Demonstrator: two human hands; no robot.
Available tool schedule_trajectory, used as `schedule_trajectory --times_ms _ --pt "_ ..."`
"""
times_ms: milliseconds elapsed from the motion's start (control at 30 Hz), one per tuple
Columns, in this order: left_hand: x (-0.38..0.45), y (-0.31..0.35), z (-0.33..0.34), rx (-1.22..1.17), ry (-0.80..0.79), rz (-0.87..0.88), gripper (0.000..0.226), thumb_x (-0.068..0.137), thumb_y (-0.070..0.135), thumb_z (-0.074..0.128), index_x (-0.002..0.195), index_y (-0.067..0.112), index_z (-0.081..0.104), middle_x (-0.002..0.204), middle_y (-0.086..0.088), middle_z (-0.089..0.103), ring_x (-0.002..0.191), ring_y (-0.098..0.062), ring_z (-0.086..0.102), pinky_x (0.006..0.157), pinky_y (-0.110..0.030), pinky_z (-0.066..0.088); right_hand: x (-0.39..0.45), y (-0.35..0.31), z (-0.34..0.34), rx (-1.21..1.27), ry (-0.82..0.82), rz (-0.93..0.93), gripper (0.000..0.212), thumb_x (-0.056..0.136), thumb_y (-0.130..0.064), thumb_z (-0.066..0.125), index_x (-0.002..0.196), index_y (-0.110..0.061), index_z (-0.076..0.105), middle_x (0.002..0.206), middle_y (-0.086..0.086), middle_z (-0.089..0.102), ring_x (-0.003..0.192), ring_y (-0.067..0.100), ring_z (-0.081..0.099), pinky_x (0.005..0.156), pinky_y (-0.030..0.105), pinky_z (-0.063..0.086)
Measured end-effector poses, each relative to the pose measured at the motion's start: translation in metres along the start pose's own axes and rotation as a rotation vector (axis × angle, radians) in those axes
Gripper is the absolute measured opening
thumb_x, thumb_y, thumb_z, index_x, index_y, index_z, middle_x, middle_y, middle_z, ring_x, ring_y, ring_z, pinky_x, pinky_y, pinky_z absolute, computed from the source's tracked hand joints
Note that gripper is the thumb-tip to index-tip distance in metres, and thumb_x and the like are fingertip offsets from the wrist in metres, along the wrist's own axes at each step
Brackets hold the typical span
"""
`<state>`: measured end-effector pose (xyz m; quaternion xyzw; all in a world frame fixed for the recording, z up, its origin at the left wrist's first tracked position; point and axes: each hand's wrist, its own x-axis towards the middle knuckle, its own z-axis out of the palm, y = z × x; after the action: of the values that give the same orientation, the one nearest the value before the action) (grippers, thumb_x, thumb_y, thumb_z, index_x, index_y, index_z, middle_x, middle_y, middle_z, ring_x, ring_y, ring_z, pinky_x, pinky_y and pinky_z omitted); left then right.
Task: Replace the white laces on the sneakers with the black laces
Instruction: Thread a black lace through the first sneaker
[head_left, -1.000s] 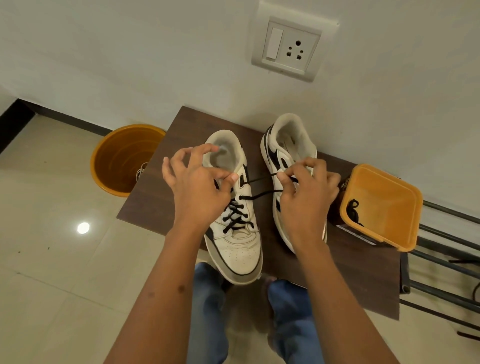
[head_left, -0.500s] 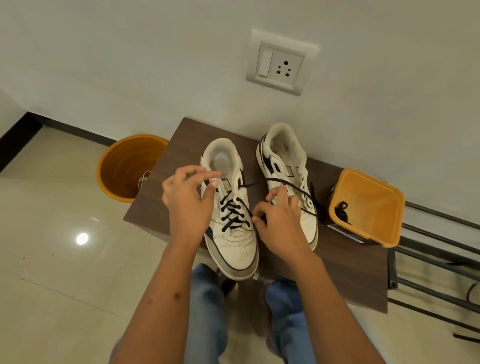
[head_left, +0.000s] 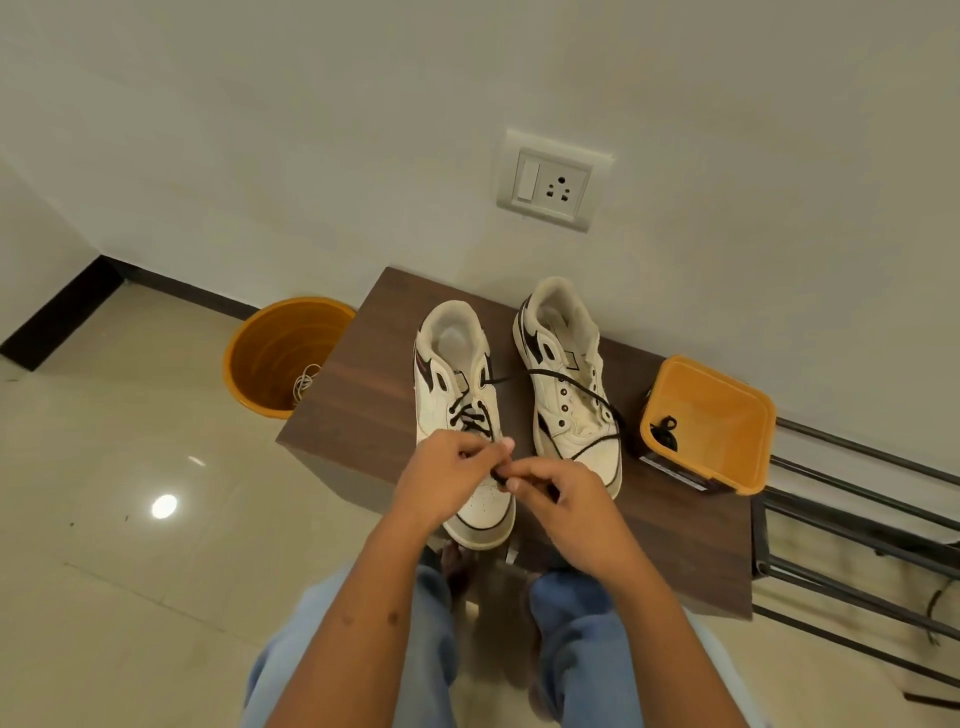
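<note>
Two white sneakers stand on a dark wooden table (head_left: 363, 395). The left sneaker (head_left: 457, 384) has a black lace (head_left: 470, 415) threaded through its lower eyelets. The lace's loose end runs across the unlaced right sneaker (head_left: 566, 384). My left hand (head_left: 441, 480) and my right hand (head_left: 558, 496) meet over the left sneaker's toe. Both pinch a short dark piece of lace between fingertips. A second black lace (head_left: 665, 431) lies in an orange square container (head_left: 727, 415) to the right. A white lace (head_left: 304, 384) lies in the orange bucket (head_left: 275, 353).
The bucket stands on the tiled floor left of the table. A wall with a socket plate (head_left: 550, 182) rises behind the sneakers. A black metal rack (head_left: 857, 530) sits at the table's right end. My legs in blue jeans (head_left: 571, 649) are below the table's near edge.
Both hands have dropped from the upper eyelets to the left sneaker's toe and come together. The lace end now lies slack across the right sneaker. My head has pulled back.
</note>
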<state>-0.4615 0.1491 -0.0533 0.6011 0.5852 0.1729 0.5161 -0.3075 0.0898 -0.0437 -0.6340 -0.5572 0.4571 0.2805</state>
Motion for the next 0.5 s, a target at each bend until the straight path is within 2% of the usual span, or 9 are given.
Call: schedule_trajectory --times_ms 33,100,167,200,300,367,433,500 --pt "0.0 0.002 0.002 -0.011 0.007 0.064 0.027 0.092 0.041 0.062 0.072 0.026 0.073 0.069 0.003 0.068 0.066 -0.006 0.06 0.069 -0.029 0.047 -0.001 0.002 0.001 0.008 0.02 -0.011 0.02 0.094 -0.013 0.062 0.108 -0.022 0.074 0.099 -0.011 0.071 0.091 -0.002 0.063 0.08 0.009 0.045" --pt "0.002 0.004 0.003 -0.062 0.056 0.139 0.023 0.095 0.035 0.06 0.079 0.024 0.072 0.072 0.009 0.07 0.068 0.001 0.061 0.07 -0.021 0.046 0.001 0.008 0.001 0.009 0.168 -0.027 0.021 0.093 -0.012 0.062 0.107 -0.025 0.072 0.101 -0.008 0.068 0.09 -0.003 0.06 0.077 0.007 0.043" --pt "0.005 0.0 0.002 -0.023 0.096 0.169 0.022 0.098 0.036 0.054 0.089 0.024 0.07 0.076 0.016 0.071 0.077 0.006 0.063 0.08 -0.019 0.047 0.01 0.011 -0.001 -0.021 0.314 -0.064 0.027 0.095 -0.014 0.059 0.116 -0.03 0.067 0.11 -0.007 0.059 0.095 -0.003 0.057 0.079 0.005 0.042" --pt "0.007 -0.003 0.002 0.058 0.099 0.187 0.022 0.099 0.038 0.052 0.092 0.026 0.069 0.076 0.017 0.07 0.08 0.006 0.063 0.088 -0.024 0.047 0.014 0.011 -0.001 -0.039 0.334 -0.093 0.031 0.097 -0.016 0.058 0.122 -0.034 0.064 0.116 -0.008 0.054 0.099 -0.002 0.055 0.083 0.007 0.042" --pt "0.009 -0.002 0.005 0.343 0.064 0.254 0.022 0.101 0.043 0.043 0.094 0.034 0.062 0.069 0.018 0.064 0.082 0.004 0.061 0.108 -0.043 0.032 0.029 0.014 0.001 -0.216 0.274 -0.189 0.035 0.097 -0.023 0.056 0.125 -0.043 0.059 0.133 -0.011 0.04 0.111 0.005 0.042 0.098 0.025 0.038" --pt "0.008 0.003 0.005 0.419 0.065 0.278 0.024 0.102 0.046 0.038 0.1 0.039 0.061 0.068 0.022 0.057 0.087 0.001 0.058 0.113 -0.045 0.021 0.035 0.014 0.003 -0.28 0.217 -0.188 0.032 0.096 -0.023 0.057 0.12 -0.044 0.061 0.137 -0.014 0.037 0.109 0.007 0.035 0.099 0.029 0.032" --pt "0.01 0.005 0.003 0.424 0.08 0.289 0.03 0.101 0.05 0.036 0.099 0.041 0.064 0.07 0.023 0.057 0.088 0.001 0.056 0.113 -0.045 0.019 0.04 0.015 0.003 -0.261 0.19 -0.179 0.027 0.094 -0.022 0.061 0.11 -0.044 0.062 0.134 -0.018 0.038 0.11 0.007 0.032 0.099 0.031 0.032" --pt "0.011 0.005 -0.001 0.404 0.082 0.292 0.032 0.098 0.055 0.037 0.097 0.044 0.067 0.074 0.024 0.062 0.088 0.003 0.056 0.112 -0.045 0.021 0.044 0.015 0.001 -0.245 0.229 -0.168 0.019 0.091 -0.027 0.064 0.096 -0.045 0.061 0.127 -0.02 0.041 0.113 0.007 0.031 0.099 0.029 0.031"
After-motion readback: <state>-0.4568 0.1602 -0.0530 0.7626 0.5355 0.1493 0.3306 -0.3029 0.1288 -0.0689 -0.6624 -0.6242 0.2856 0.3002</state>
